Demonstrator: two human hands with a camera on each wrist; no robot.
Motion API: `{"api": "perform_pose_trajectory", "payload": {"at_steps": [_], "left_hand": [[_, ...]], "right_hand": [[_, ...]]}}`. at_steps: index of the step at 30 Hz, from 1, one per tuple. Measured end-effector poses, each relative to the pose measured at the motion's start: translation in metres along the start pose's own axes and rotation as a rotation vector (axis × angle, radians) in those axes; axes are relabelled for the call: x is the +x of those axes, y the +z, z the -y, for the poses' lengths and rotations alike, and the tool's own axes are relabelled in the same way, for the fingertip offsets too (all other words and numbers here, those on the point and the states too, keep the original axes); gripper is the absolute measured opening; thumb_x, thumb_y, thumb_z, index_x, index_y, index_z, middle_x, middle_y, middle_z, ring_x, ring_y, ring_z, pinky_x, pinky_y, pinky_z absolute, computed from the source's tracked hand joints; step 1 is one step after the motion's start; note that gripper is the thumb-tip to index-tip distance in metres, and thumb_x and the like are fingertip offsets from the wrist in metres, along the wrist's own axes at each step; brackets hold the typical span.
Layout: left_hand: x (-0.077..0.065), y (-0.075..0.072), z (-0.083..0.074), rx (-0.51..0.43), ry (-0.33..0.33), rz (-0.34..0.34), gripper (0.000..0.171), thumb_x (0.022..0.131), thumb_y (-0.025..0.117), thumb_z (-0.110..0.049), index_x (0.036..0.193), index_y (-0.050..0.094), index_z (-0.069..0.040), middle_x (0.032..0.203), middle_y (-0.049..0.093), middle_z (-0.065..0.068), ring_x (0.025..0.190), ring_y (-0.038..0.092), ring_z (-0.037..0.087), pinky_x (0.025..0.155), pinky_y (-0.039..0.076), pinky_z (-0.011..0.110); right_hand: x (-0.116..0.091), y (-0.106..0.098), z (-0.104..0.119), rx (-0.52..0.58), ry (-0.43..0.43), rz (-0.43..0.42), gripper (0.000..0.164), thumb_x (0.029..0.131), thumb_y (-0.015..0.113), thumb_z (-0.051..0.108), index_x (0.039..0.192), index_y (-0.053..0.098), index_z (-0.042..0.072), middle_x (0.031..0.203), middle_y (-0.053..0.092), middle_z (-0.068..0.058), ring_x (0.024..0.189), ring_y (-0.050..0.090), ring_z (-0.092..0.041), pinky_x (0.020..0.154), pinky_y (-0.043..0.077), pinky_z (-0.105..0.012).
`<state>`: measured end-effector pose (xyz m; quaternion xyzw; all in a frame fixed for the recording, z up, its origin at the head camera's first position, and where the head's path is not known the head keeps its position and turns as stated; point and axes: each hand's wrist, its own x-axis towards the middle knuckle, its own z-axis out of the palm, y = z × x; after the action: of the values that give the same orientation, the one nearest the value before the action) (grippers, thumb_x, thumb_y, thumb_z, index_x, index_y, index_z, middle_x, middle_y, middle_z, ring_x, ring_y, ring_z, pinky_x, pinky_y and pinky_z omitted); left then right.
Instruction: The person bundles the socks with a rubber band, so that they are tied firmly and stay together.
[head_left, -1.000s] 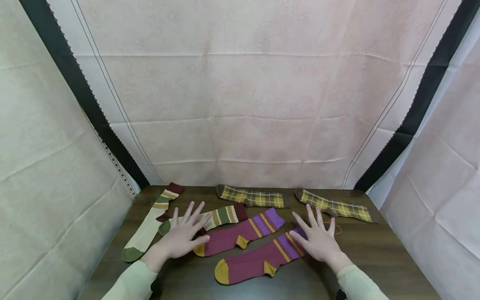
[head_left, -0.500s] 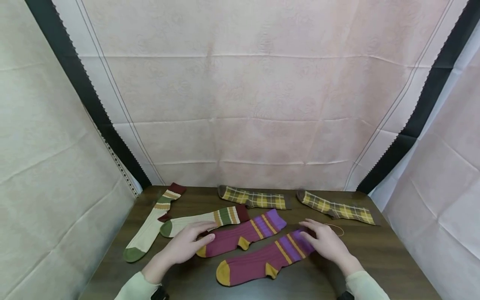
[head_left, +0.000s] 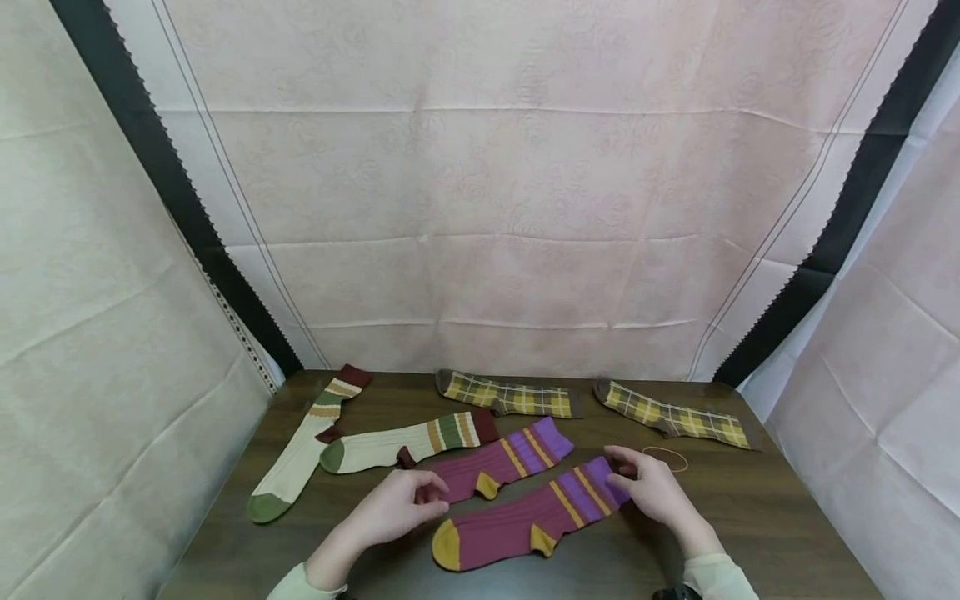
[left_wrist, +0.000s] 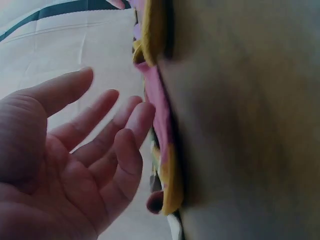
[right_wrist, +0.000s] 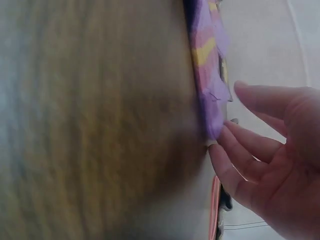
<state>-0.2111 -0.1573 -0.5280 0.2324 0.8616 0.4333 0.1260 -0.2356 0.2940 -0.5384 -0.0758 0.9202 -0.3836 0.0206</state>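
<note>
Two maroon socks with purple striped cuffs and mustard toes and heels lie flat and slanted on the dark wooden table. My left hand (head_left: 393, 507) hovers over the toe end of the farther maroon sock (head_left: 468, 475), hiding that toe in the head view. Its fingers bend loosely with nothing between them, as the left wrist view also shows beside the maroon fabric (left_wrist: 159, 100). At the purple cuff (right_wrist: 214, 107) of the nearer maroon sock (head_left: 502, 529) is my right hand (head_left: 654, 487). Its fingertips are right at the cuff's edge, thumb apart from them.
A cream striped sock (head_left: 292, 467) lies at the left, another cream sock (head_left: 390, 446) behind the maroon pair. Two yellow plaid socks, one (head_left: 517, 396) central and one (head_left: 675, 414) at right, lie along the back. A thin loop (head_left: 675, 457) rests by my right hand.
Both hands have come down from a spread-finger pose and bent their fingers. The left hand has moved right and nearer to the farther maroon sock's toe, the right hand to the nearer sock's cuff.
</note>
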Motion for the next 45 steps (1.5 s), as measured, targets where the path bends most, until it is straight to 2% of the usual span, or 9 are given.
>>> {"api": "perform_pose_trajectory", "payload": {"at_steps": [12, 19, 22, 29, 31, 36, 38, 40, 45], "left_hand": [[-0.003, 0.009, 0.002, -0.016, 0.006, 0.112, 0.019, 0.090, 0.087, -0.015, 0.104, 0.076, -0.007, 0.075, 0.066, -0.006, 0.063, 0.058, 0.007, 0.060, 0.048, 0.025], [0.002, 0.012, 0.024, -0.007, 0.107, 0.139, 0.021, 0.089, 0.088, -0.023, 0.101, 0.076, -0.011, 0.074, 0.063, -0.013, 0.063, 0.056, 0.003, 0.060, 0.050, 0.025], [0.003, 0.015, 0.030, -0.008, 0.096, 0.134, 0.021, 0.086, 0.090, -0.024, 0.097, 0.075, -0.015, 0.072, 0.061, -0.015, 0.062, 0.055, 0.002, 0.060, 0.050, 0.024], [0.001, 0.015, 0.016, 0.056, 0.057, 0.129, 0.018, 0.080, 0.089, -0.012, 0.081, 0.071, -0.015, 0.069, 0.061, -0.012, 0.061, 0.055, 0.003, 0.058, 0.050, 0.025], [0.003, 0.018, 0.024, 0.063, 0.061, 0.122, 0.019, 0.080, 0.087, -0.012, 0.079, 0.070, -0.018, 0.068, 0.061, -0.013, 0.061, 0.055, 0.002, 0.058, 0.050, 0.024], [0.015, 0.027, 0.061, 0.093, 0.082, 0.100, 0.021, 0.083, 0.084, -0.016, 0.078, 0.067, -0.027, 0.069, 0.061, -0.017, 0.061, 0.057, 0.000, 0.056, 0.050, 0.022], [0.017, 0.029, 0.067, 0.091, 0.082, 0.097, 0.020, 0.084, 0.082, -0.016, 0.078, 0.067, -0.027, 0.069, 0.061, -0.016, 0.060, 0.057, 0.001, 0.055, 0.050, 0.023], [0.018, 0.027, 0.065, 0.076, 0.081, 0.101, 0.018, 0.087, 0.081, -0.016, 0.080, 0.067, -0.025, 0.069, 0.062, -0.014, 0.059, 0.057, 0.002, 0.055, 0.050, 0.024], [0.013, 0.021, 0.045, 0.064, 0.071, 0.087, 0.015, 0.091, 0.077, -0.008, 0.084, 0.067, -0.017, 0.068, 0.059, -0.011, 0.058, 0.054, 0.006, 0.054, 0.048, 0.026]], "right_hand": [[0.004, 0.005, -0.003, 0.042, 0.035, 0.023, 0.049, 0.095, 0.078, 0.000, 0.142, 0.066, 0.002, 0.140, 0.066, -0.020, 0.101, 0.071, -0.024, 0.077, 0.058, -0.031], [0.006, 0.005, -0.006, 0.039, 0.027, 0.030, 0.049, 0.094, 0.078, -0.002, 0.142, 0.065, -0.001, 0.136, 0.067, -0.023, 0.096, 0.070, -0.022, 0.076, 0.058, -0.032], [0.006, 0.005, -0.008, 0.038, 0.039, 0.029, 0.049, 0.093, 0.079, -0.002, 0.141, 0.066, -0.001, 0.129, 0.069, -0.020, 0.096, 0.070, -0.024, 0.077, 0.058, -0.034], [0.007, 0.005, -0.008, 0.052, 0.085, 0.044, 0.049, 0.094, 0.080, 0.002, 0.141, 0.066, 0.001, 0.109, 0.070, -0.007, 0.097, 0.069, -0.024, 0.076, 0.056, -0.035], [0.006, 0.004, -0.008, 0.051, 0.089, 0.052, 0.050, 0.094, 0.080, 0.003, 0.142, 0.065, 0.000, 0.107, 0.070, -0.006, 0.096, 0.068, -0.023, 0.075, 0.055, -0.035], [0.005, 0.002, -0.010, 0.055, 0.080, 0.090, 0.052, 0.095, 0.080, 0.005, 0.144, 0.063, -0.001, 0.106, 0.068, -0.007, 0.095, 0.067, -0.022, 0.074, 0.054, -0.035], [0.005, 0.000, -0.011, 0.061, 0.082, 0.104, 0.053, 0.095, 0.080, 0.005, 0.144, 0.062, -0.001, 0.105, 0.067, -0.008, 0.095, 0.067, -0.022, 0.073, 0.054, -0.035], [0.003, -0.001, -0.012, 0.067, 0.082, 0.113, 0.053, 0.094, 0.080, 0.005, 0.144, 0.063, -0.001, 0.104, 0.067, -0.007, 0.094, 0.066, -0.022, 0.072, 0.053, -0.035], [0.000, -0.004, -0.014, 0.094, 0.079, 0.128, 0.055, 0.091, 0.081, 0.005, 0.142, 0.063, -0.002, 0.099, 0.064, -0.007, 0.088, 0.062, -0.021, 0.067, 0.049, -0.031]]}}
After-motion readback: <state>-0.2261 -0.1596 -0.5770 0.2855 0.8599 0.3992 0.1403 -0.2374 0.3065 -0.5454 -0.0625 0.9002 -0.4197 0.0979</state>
